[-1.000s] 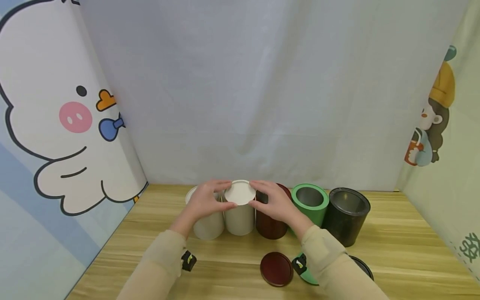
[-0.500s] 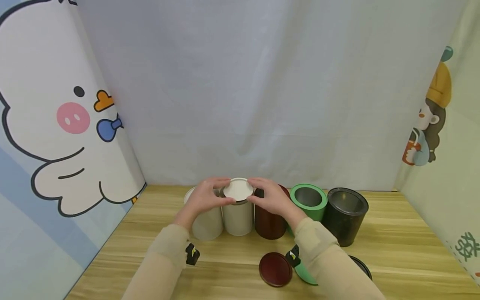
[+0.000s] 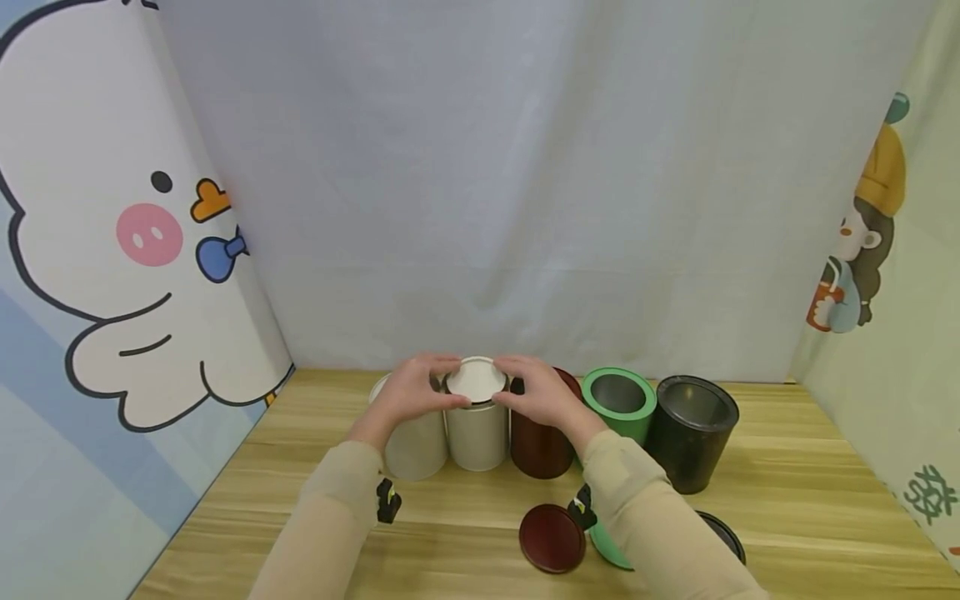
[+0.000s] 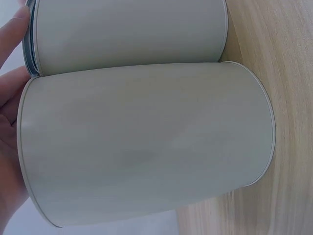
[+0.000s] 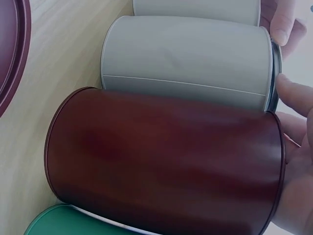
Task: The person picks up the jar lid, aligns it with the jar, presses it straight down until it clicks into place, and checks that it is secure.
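Both hands are at a round white lid over the second white can. My left hand holds the lid's left edge between thumb and fingers; my right hand holds the right edge the same way. A dark band shows between lid and can rim, also along the can in the right wrist view. Whether the lid touches the rim all round, I cannot tell. Close on the left stands another white can, and on the right a dark red can.
Farther right stand a green can and a black can, both open-topped. In front lie a dark red lid, a green lid and a black lid, partly behind the right sleeve. A grey curtain hangs behind.
Both hands have shifted slightly with the white lid, and a dark band has come into view under its front edge. The cans and the other lids stay where they were.
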Tool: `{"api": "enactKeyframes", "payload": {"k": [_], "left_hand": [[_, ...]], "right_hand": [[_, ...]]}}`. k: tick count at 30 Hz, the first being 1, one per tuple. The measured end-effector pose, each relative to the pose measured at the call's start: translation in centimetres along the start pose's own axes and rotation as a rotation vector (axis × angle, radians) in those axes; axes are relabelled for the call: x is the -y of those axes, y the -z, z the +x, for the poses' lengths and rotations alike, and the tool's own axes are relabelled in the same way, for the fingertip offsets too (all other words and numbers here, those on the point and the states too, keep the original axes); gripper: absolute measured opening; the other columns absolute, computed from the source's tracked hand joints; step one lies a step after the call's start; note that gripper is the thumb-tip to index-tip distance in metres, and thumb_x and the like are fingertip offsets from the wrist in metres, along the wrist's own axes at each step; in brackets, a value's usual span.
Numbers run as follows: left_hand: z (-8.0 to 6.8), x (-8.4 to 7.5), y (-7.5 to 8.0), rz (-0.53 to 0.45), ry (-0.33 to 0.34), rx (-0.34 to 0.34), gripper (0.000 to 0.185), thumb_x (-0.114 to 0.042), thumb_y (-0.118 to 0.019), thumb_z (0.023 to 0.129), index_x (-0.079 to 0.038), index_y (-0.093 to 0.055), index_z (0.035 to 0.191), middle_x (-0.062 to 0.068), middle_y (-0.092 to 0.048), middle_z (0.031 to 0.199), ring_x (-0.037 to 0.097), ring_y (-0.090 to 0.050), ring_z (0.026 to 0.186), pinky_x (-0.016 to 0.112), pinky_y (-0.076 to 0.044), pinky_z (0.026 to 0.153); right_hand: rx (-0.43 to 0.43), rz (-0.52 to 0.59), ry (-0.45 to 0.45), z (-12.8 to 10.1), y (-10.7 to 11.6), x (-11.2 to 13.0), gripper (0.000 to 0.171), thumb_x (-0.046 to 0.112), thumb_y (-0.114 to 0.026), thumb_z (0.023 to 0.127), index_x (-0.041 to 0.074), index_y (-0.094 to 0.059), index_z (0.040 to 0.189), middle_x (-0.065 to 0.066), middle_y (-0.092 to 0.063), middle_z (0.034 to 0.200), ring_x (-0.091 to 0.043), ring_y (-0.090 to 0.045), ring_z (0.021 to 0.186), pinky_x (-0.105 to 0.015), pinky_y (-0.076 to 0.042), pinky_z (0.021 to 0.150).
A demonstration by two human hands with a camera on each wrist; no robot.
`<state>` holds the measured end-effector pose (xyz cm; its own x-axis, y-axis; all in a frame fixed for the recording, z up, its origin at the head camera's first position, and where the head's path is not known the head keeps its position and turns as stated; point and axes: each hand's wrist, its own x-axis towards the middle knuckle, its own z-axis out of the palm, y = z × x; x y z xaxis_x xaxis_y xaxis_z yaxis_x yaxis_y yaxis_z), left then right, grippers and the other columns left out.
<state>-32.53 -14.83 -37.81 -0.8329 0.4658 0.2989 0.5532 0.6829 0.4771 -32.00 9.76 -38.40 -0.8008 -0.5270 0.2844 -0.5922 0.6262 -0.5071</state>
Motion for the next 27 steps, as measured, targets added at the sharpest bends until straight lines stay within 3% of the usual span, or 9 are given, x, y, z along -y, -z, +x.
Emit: {"api": "enactKeyframes", "payload": {"k": [6, 14, 27], "left_hand": [[0.25, 0.26, -0.01, 0.028, -0.003, 0.045, 0.063, -0.035, -0.083, 0.082, -0.002, -0.063, 0.132, 0.015, -0.06, 0.134, 0.036, -0.052, 0.126, 0.05, -0.045, 0.101], [0.37, 0.35, 0.19, -0.03, 0.011, 0.083, 0.064, -0.033, -0.082, 0.083, -0.001, -0.061, 0.134, 0.015, -0.06, 0.135, 0.036, -0.051, 0.128, 0.049, -0.044, 0.103], [0.29, 0.1, 0.4, -0.035, 0.014, 0.098, 0.065, -0.033, -0.081, 0.083, 0.001, -0.061, 0.134, 0.016, -0.059, 0.136, 0.037, -0.05, 0.129, 0.049, -0.043, 0.104]], "right_hand": [[0.027, -0.028, 0.007, 0.12, 0.0, 0.04, 0.055, 0.02, -0.068, 0.095, -0.004, -0.051, 0.141, -0.021, -0.051, 0.143, -0.039, -0.044, 0.133, -0.051, -0.038, 0.108], [0.039, -0.042, 0.003, 0.24, 0.02, -0.01, 0.054, 0.021, -0.067, 0.096, -0.004, -0.052, 0.141, -0.021, -0.052, 0.142, -0.04, -0.044, 0.133, -0.052, -0.037, 0.109], [0.048, -0.058, 0.016, 0.19, 0.19, 0.04, 0.053, 0.021, -0.066, 0.097, -0.005, -0.052, 0.14, -0.022, -0.051, 0.142, -0.04, -0.044, 0.133, -0.052, -0.037, 0.108]]}}
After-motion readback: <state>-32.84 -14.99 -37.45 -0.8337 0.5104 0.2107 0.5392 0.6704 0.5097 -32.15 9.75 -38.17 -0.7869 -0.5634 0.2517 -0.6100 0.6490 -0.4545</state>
